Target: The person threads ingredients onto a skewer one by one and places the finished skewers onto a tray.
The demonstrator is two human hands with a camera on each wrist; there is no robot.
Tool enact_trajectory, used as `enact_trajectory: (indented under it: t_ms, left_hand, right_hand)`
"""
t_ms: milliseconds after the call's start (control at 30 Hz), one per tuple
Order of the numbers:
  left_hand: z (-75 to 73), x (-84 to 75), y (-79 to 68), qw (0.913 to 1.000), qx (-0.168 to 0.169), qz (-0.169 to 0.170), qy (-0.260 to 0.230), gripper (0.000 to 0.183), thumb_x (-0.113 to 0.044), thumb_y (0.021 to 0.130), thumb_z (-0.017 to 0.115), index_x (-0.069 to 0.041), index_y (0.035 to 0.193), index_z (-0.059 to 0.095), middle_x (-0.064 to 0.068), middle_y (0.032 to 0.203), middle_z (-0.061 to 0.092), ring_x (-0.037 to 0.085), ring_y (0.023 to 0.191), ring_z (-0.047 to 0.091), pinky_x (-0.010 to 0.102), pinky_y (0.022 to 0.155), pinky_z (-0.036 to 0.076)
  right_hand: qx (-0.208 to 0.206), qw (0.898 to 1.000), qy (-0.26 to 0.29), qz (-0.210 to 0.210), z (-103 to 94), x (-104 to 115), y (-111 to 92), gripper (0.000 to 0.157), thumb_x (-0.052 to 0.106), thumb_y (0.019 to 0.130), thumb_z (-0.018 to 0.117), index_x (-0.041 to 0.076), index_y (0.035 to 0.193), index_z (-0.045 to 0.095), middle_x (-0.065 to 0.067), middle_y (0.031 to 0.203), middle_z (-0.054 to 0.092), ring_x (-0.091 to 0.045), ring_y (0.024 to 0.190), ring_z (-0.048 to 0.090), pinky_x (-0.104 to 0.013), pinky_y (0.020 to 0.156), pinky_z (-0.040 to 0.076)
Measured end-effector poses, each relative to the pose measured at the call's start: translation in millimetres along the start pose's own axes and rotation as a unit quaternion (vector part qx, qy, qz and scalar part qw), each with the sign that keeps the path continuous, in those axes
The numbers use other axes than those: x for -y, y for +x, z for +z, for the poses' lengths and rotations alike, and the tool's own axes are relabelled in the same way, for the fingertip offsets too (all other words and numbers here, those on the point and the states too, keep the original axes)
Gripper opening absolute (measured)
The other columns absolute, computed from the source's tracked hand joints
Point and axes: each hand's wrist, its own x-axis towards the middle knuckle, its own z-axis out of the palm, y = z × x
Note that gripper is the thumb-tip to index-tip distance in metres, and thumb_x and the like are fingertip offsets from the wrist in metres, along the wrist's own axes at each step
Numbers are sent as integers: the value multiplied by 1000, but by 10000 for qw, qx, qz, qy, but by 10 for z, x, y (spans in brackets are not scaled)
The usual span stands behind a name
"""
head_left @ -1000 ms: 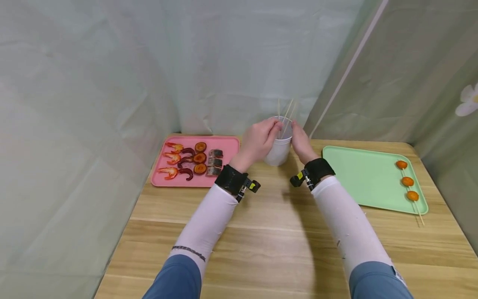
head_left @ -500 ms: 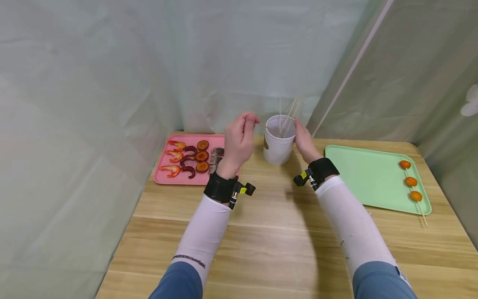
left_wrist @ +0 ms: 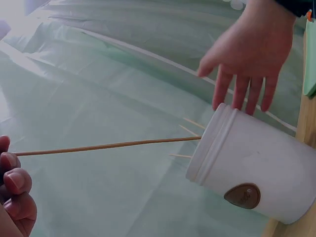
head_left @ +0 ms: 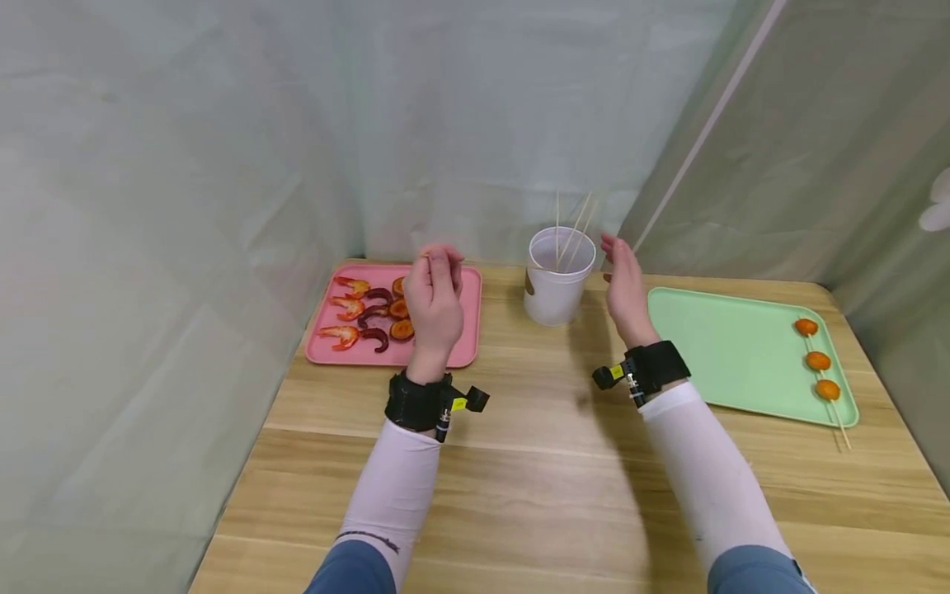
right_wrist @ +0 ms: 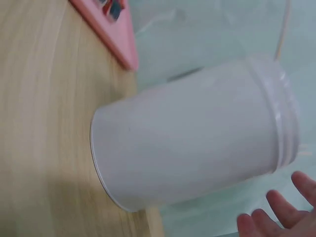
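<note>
Cup (head_left: 555,299), white, tapering, ridge-rimmed: stood upright on the wood-grained table (head_left: 534,470), thin pale sticks (head_left: 557,231) leaning inside. Skewer (left_wrist: 108,146), slender, brown, wooden: pinched in the curled fingers of the left hand (head_left: 436,305), its far end meeting the cup's rim in the left wrist view, but barely traceable in the head view. Right hand (head_left: 627,289): fingers extended, holding nothing, just beside the cup; the right wrist view showed its fingertips apart from the rim. Badge (left_wrist: 243,195), brown, rounded: displayed whole only in the left wrist view. Pink tray (head_left: 471,318), round-cornered: bore food pieces (head_left: 344,336). Green tray (head_left: 723,351): bore three skewered orange balls (head_left: 818,360).
</note>
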Motion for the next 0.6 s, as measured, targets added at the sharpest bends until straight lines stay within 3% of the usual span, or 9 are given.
enact_trajectory:
  t_ms: [167,367,467,600]
  left_hand:
    - [-134,11,-89,9980,-432,-278,-367,35,-10,118,34,12,99,53,8,68,41,14,50,36,25,49,31]
    - [-235,61,-175,9944,-703,-435,-662,32,-14,118,34,1,99,55,8,68,40,13,48,34,24,45,30]
    - [-261,74,-185,9939,-708,-487,-692,32,-15,118,34,-2,99,55,8,70,42,13,49,35,24,46,30]
    - [-267,67,-187,9932,-457,-671,-830,32,-21,119,36,-4,100,56,7,72,44,15,50,35,25,46,31]
  right_hand:
    - [-342,9984,6,-449,1,27,-283,62,46,118,25,5,158,47,-15,160,48,-27,149,42,-56,117,38]
    - [-254,9982,-143,-527,-36,40,-574,58,42,118,30,4,157,50,-14,158,52,-30,144,46,-53,117,37]
    - [-51,9987,-205,-473,-64,31,-660,55,40,118,33,6,157,51,-14,156,55,-31,141,49,-50,115,38]
    - [199,9983,-323,-450,-108,-15,-733,51,38,118,38,6,154,55,-15,150,61,-33,139,53,-38,109,42]
